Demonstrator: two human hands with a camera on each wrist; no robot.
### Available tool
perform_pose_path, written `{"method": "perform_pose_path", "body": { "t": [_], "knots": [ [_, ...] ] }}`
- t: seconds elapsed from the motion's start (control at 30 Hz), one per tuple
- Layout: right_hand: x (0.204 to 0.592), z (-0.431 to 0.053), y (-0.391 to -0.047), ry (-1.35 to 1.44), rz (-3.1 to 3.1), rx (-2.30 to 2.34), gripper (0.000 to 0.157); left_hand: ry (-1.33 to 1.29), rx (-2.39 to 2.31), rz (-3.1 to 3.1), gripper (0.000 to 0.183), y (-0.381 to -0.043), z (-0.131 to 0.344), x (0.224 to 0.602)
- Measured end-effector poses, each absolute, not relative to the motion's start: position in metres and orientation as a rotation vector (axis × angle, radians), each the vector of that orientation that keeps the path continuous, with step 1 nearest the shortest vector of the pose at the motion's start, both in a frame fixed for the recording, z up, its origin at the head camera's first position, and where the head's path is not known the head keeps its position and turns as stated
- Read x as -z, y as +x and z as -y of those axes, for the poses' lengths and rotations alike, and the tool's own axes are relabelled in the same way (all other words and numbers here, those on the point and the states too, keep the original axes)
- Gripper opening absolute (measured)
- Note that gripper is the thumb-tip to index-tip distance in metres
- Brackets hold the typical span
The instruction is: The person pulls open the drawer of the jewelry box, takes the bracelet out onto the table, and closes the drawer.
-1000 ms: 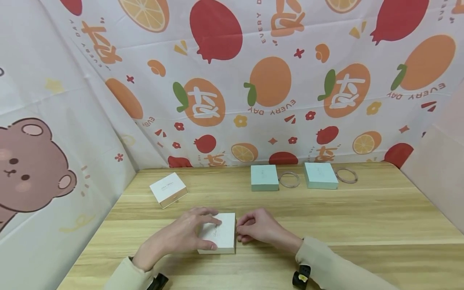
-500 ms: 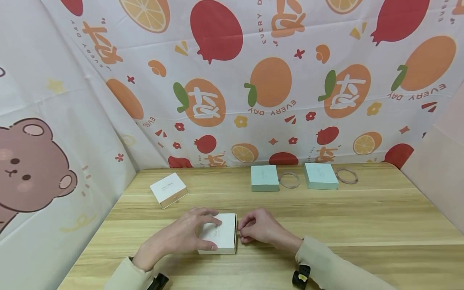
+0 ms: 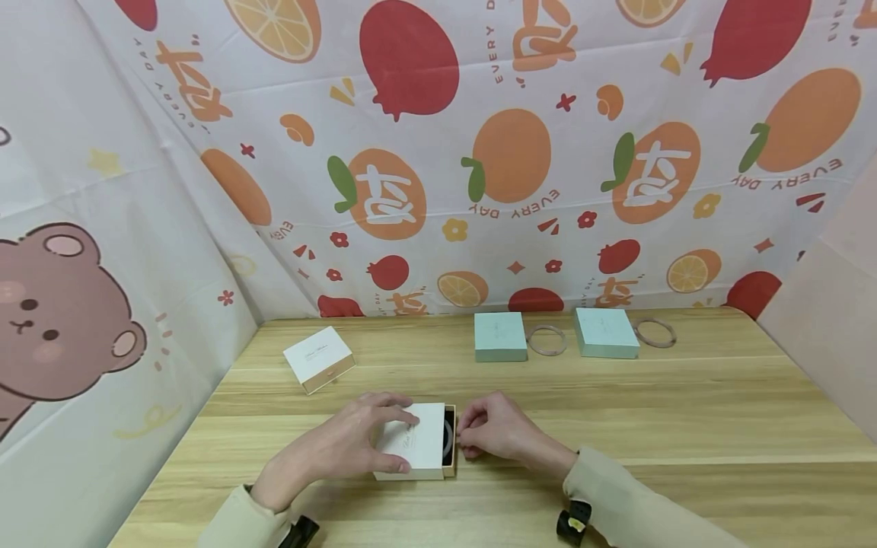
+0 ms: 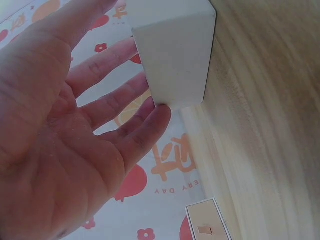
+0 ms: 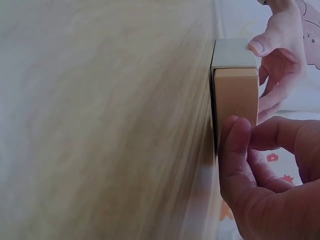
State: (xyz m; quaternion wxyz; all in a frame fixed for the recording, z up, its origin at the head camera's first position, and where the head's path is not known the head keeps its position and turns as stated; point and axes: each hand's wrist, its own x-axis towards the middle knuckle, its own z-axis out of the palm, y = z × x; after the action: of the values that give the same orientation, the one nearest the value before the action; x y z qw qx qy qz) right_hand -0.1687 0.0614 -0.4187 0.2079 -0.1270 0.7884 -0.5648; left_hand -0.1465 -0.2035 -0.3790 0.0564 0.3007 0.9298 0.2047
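A white drawer box [image 3: 426, 441] with thin script lettering lies flat at the table's front. My left hand [image 3: 346, 441] grips it from the left, with fingertips on top and thumb at the near edge. At the right end its tan drawer [image 5: 236, 95] sticks out a little. Inside the dark gap, part of a pale ring-shaped bangle [image 3: 448, 439] shows; the sleeve of the box hides the rest. My right hand [image 3: 499, 430] pinches at the drawer's front face with thumb and fingers; a pull tab there is hidden by the fingertips.
Another white box [image 3: 318, 356] with a tan drawer front stands at the back left on the wooden table [image 3: 658, 426]. Two mint-green boxes [image 3: 500, 335] sit at the back, each with a bangle [image 3: 546, 340] beside it. Printed cloth hangs behind.
The drawer has slid out to the right from the white box, uncovering the dark inside and part of a bangle. My right hand has moved slightly right with it; the left hand has stayed.
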Motion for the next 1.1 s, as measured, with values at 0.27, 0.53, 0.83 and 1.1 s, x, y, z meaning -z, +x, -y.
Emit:
{"method": "perform_pose_path", "body": {
  "t": [0.27,0.53,0.83,1.1],
  "knots": [
    [0.416,-0.065,-0.168,-0.354,-2.207,1.555,0.003,0.929,-0.618,-2.822,0.052,-0.146,0.204,0.376],
    [0.416,-0.069,-0.169,-0.366,-2.211,1.544,0.003,0.948,-0.606,-2.836,0.051,-0.147,0.204,0.377],
    [0.413,-0.073,-0.168,-0.377,-2.221,1.534,0.003,0.941,-0.608,-2.828,0.051,-0.148,0.204,0.378],
    [0.415,-0.077,-0.170,-0.384,-2.243,1.508,0.006,0.938,-0.617,-2.823,0.051,-0.147,0.204,0.377]
  ]
}}
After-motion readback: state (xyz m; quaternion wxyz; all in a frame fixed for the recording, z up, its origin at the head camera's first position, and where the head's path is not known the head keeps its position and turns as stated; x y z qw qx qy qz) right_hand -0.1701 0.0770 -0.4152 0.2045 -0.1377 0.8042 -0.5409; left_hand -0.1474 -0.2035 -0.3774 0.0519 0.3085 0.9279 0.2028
